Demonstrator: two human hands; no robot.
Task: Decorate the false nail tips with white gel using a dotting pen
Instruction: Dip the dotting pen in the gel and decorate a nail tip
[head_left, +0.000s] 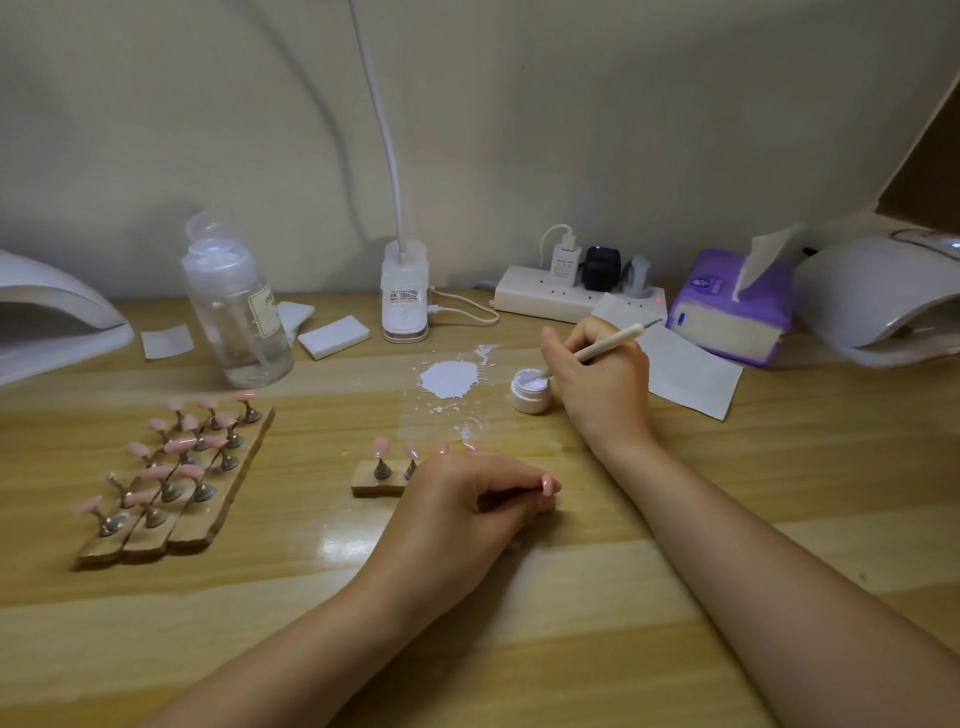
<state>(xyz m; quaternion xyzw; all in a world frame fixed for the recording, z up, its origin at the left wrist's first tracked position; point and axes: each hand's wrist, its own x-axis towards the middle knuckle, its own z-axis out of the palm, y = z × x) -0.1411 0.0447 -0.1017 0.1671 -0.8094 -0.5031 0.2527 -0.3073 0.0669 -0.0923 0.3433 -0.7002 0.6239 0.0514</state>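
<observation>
In the head view, a dotting pen (605, 346) is gripped in the curled fingers of the right hand (597, 374), toward the back right of the tabletop (571, 597). The pen's lower tip is dipped into a small open jar of white gel (530, 389), which stands just left of that hand. A splash of white gel (448, 379) is spread on the wood just left of the jar, near the middle of the tabletop.

The left hand (467, 506) is rested near the middle of the tabletop, its fingers loosely curled over the right end of a short wooden holder (376, 486); whether anything is pinched cannot be told. Pink false nail tips (381, 447) are carried on metal stems on that holder, some hidden behind the hand. Three longer wooden strips with more pink tips (176, 467) are laid side by side toward the left edge.

Along the back edge are seen a clear bottle (236, 312), a lamp base (405, 296), a power strip (566, 296) and a purple tissue pack (732, 312). Curing lamps are placed at the back left corner (47, 317) and the back right corner (883, 296).
</observation>
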